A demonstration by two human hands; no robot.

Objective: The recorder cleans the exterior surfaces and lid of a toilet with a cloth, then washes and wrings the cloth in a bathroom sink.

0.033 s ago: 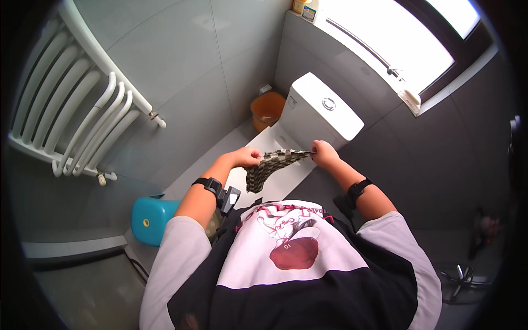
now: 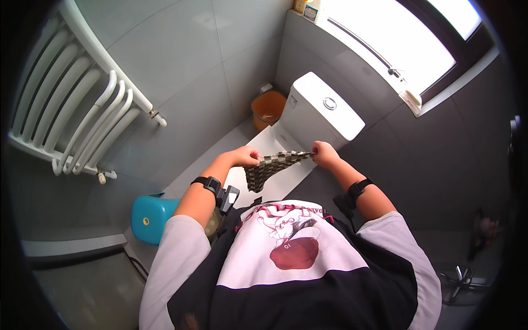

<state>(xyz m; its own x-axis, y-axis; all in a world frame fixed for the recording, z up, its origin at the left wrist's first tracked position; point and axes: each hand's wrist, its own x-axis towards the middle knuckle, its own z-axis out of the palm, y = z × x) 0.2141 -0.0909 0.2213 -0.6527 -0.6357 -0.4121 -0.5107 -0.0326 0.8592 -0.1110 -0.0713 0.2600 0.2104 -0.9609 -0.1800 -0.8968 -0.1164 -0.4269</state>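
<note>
A checked cloth (image 2: 267, 170) in dark and pale squares is stretched between my two hands, above the white toilet lid (image 2: 283, 187). My left hand (image 2: 246, 157) pinches its left end, and a loose corner droops below those fingers. At the other end, my right hand (image 2: 325, 154) grips the narrow, gathered tip, its fingers closed. Just beyond the cloth stands the white toilet cistern (image 2: 324, 104), with a round flush button on top. Both hands are apart from the toilet.
An orange bin (image 2: 268, 110) stands left of the cistern. Closer on the left is a turquoise plastic container (image 2: 151, 220). A white towel radiator (image 2: 82, 110) hangs on the left wall. Bottles (image 2: 312, 11) stand on the window sill. A metal tap (image 2: 462, 278) is at the lower right.
</note>
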